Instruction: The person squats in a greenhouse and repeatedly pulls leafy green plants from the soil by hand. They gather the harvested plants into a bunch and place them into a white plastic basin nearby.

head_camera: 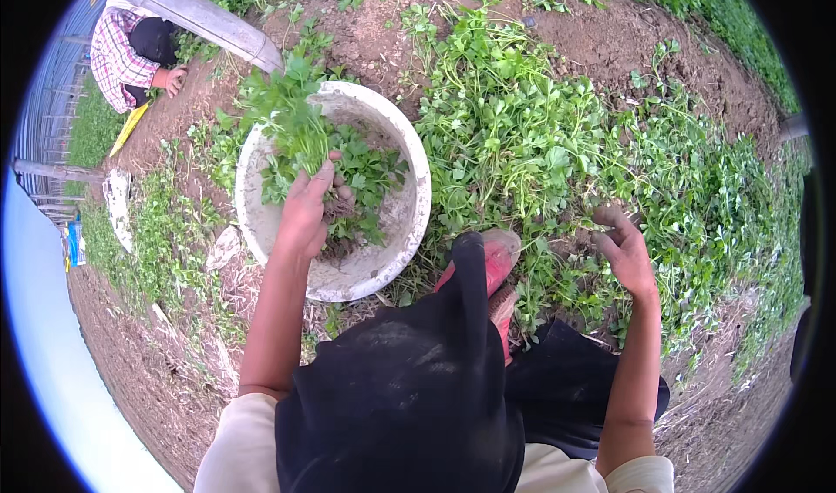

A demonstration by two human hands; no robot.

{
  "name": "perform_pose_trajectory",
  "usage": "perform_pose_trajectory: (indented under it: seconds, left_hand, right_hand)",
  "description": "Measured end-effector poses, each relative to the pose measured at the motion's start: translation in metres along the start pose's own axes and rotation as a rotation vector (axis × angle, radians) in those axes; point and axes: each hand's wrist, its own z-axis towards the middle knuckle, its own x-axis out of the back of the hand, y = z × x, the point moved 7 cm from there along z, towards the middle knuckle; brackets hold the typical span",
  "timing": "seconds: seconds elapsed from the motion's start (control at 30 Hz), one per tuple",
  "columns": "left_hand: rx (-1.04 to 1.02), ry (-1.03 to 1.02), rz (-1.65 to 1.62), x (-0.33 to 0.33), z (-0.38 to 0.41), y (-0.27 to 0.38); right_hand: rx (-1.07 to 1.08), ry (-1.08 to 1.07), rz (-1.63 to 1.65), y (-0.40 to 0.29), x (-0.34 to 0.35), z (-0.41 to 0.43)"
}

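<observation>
My left hand (307, 209) grips a bunch of leafy green seedlings (304, 134), celery-like, by the stems. Their leaves point away from me, and the earthy roots show beside my fingers. The bunch is over a mud-stained white tub (418, 160), in which more seedlings (372, 169) lie. On the right, my right hand (624, 248) hovers low at the loose greens, thumb and fingers apart. Whether its fingertips touch a stem cannot be made out. Between the tub and that hand spreads a wide heap of uprooted green plants (516, 114).
A thick bamboo pole (196, 16) slants in from the upper left to the tub's far side. Beyond it a person (130, 55) in a checked shirt bends to the soil. My red shoes (499, 258) rest between tub and greens. Bare soil (640, 29) lies farther off.
</observation>
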Motion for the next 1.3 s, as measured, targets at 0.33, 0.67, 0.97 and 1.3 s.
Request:
perform_pose_trajectory:
  seconds: [0.33, 0.67, 0.97, 1.3]
  left_hand:
    - [0.093, -0.034, 0.274, 0.017, 0.010, -0.101]
    - [0.337, -0.137, 0.575, 0.045, -0.008, -0.107]
    - [-0.178, -0.248, 1.150, 0.010, -0.055, -0.024]
    - [-0.599, -0.435, 1.593, -0.071, -0.094, -0.008]
  right_hand:
    - [-0.197, 0.466, 0.280, 0.097, 0.072, -0.151]
    - [-0.228, 0.853, -0.179, 0.092, 0.187, -0.202]
    - [-0.342, 0.780, -0.641, 0.140, 0.146, -0.167]
    - [0.065, 0.379, -0.751, 0.079, 0.036, -0.094]
